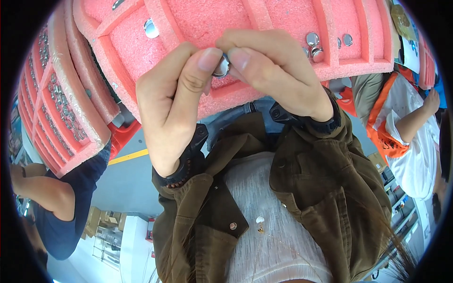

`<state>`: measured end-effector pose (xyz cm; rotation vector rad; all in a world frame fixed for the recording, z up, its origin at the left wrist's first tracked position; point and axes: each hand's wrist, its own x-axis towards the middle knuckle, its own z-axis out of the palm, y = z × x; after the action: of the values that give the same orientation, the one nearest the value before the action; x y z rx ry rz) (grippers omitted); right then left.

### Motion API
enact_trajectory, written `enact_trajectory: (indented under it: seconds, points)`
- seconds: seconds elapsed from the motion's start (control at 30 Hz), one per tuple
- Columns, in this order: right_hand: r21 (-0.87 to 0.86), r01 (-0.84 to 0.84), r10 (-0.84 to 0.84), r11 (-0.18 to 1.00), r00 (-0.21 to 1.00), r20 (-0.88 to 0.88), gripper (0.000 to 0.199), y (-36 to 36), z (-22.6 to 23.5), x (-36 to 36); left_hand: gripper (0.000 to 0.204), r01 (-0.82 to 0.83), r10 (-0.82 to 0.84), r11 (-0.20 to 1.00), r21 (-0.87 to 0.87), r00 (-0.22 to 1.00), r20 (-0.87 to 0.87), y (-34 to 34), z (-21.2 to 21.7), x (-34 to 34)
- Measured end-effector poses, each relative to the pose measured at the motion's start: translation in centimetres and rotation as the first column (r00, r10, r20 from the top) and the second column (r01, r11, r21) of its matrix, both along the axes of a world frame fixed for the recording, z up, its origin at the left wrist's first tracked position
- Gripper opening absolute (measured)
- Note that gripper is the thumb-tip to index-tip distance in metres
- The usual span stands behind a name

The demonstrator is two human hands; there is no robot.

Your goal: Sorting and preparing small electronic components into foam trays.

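Note:
Both hands meet over a pink foam tray (207, 107) with divided compartments. Between the thumbs and fingers is a small round silver metal piece (220, 69), shiny and disc-like. My left hand (167, 96) pinches it from the left, its thumb on the upper edge. From the right, my right hand (283, 68) grips the same piece between thumb and curled fingers. The fingers hide much of it. Similar round pieces lie in the tray: one (151, 28) at the far left, a small cluster (312, 39) to the right, and another (348, 39) beyond a divider.
On the left stands another pink foam tray (96, 146) holding many small metal parts, with a person (61, 198) beside it. A second person in white and orange (410, 141) is at the right. Red plastic (123, 137) shows under the trays.

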<state>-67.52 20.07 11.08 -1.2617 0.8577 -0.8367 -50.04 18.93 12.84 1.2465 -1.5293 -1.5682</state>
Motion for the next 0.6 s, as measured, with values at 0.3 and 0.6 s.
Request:
enact_trajectory:
  seconds: [0.3, 0.6]
  points:
    - [-0.163, 0.196, -0.207, 0.967, 0.977, -0.053, 0.014, 0.66, -0.56, 0.45, 0.03, -0.027, 0.027, 0.999, -0.046, 1.0, 0.01, 0.1, -0.2, -0.89]
    - [-0.32, 0.126, -0.173, 0.939, 0.977, -0.123, 0.013, 0.51, -0.7, 0.3, 0.031, 0.109, -0.107, 0.993, 0.043, 0.993, -0.049, -0.06, 0.01, -0.47]
